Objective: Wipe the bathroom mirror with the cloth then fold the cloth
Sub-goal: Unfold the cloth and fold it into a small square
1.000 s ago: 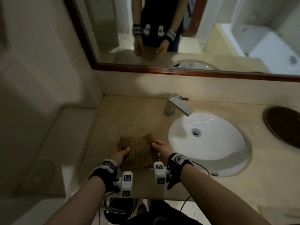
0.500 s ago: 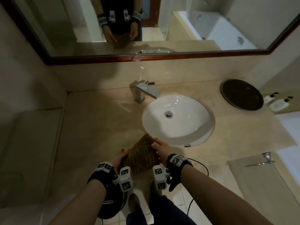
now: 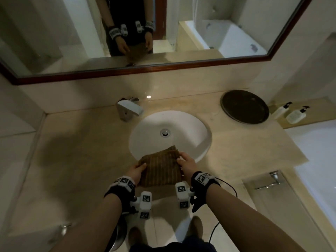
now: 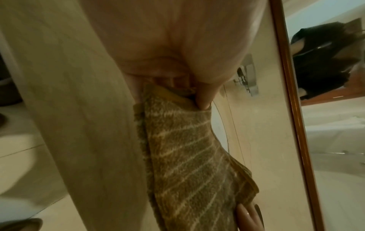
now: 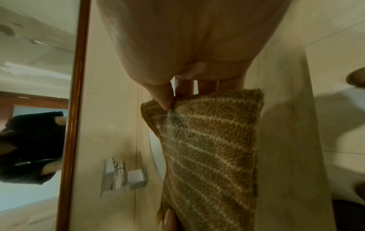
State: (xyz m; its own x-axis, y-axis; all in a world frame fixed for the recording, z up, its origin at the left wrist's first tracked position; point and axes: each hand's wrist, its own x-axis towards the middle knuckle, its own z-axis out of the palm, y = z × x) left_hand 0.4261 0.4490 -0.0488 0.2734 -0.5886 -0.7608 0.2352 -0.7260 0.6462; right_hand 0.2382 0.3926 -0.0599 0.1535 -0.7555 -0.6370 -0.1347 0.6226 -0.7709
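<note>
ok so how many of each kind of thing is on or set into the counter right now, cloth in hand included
cloth: 1
sink: 1
tap: 1
dark round tray: 1
pump bottles: 2
total: 6

Bare forearms. Black wristbands [image 3: 203,180] with white square-coded tags. White coded blocks [image 3: 145,201] beneath; black cable [image 3: 229,186] trails right.
</note>
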